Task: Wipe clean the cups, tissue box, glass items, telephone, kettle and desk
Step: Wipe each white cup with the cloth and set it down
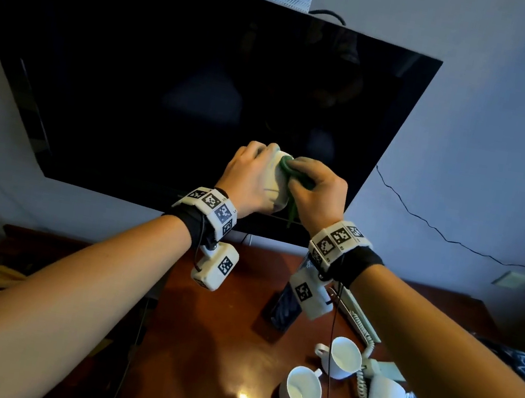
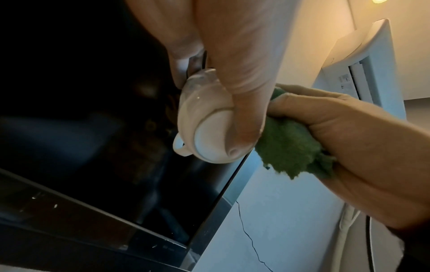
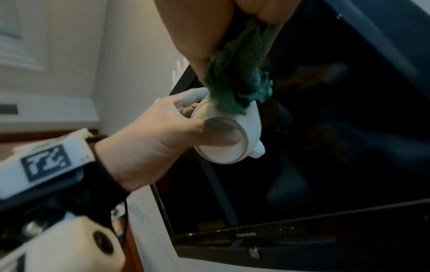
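A: Cup point(image 1: 276, 180), raised in front of the dark television point(image 1: 169, 86), well above the bench point(image 1: 212, 346): how is it best wiped?

B: Turn it slowly against the green cloth point(image 2: 291, 147), covering rim, wall and handle.

A: And each hand?

B: Left hand point(image 1: 251, 176) curls round the cup, thumb on its base. Right hand point(image 1: 319, 192) bunches the cloth, pressing it to the cup's side.
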Action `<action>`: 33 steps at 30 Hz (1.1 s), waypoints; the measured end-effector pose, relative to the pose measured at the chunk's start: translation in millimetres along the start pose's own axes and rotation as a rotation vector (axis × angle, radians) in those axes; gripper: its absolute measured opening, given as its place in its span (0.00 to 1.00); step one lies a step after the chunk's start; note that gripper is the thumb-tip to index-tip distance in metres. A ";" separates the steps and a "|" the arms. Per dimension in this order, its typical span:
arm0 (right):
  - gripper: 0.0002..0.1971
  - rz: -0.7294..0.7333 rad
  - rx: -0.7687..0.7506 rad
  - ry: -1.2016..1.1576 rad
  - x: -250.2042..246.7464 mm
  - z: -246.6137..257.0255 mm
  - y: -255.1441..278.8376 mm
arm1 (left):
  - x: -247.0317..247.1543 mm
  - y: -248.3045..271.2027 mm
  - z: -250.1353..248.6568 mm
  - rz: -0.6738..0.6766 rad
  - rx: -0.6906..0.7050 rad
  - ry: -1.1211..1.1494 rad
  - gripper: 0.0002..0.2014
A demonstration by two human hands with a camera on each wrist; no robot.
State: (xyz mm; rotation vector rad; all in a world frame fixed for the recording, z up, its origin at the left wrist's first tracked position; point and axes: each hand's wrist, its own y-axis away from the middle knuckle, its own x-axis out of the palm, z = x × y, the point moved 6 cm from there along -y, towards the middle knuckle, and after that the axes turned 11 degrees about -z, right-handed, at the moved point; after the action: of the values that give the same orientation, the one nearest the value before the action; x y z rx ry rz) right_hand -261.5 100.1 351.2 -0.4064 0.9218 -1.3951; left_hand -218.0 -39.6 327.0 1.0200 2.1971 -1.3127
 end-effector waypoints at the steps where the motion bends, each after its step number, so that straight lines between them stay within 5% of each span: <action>1: 0.14 0.031 -0.049 0.009 1.6 1.8 2.3 | -0.9 -0.1 1.0 -0.004 0.001 0.003 0.50; 5: 0.13 0.096 -0.091 -0.021 6.1 1.3 6.1 | -2.2 4.2 5.5 -0.003 -0.008 0.014 0.48; 11: 0.17 -0.063 0.387 -0.145 7.3 -39.0 -1.4 | -0.6 11.1 10.3 0.007 -0.026 0.100 0.56; 17: 0.16 -0.088 0.611 -0.299 16.7 -52.3 10.2 | -2.4 15.8 17.9 -0.014 -0.067 0.158 0.55; 25: 0.17 -0.058 0.427 -0.247 19.3 -33.4 1.1 | -10.0 14.2 25.7 -0.041 -0.100 0.176 0.54; 33: 0.15 0.011 0.024 -0.107 21.3 -1.9 -14.7 | -16.3 8.7 19.5 -0.007 0.030 0.059 0.49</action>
State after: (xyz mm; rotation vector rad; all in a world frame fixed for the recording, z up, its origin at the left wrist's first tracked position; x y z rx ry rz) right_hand -274.4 77.9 354.2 -0.4524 0.8183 -1.3606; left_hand -201.4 -60.3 322.7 1.0766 2.2321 -1.3380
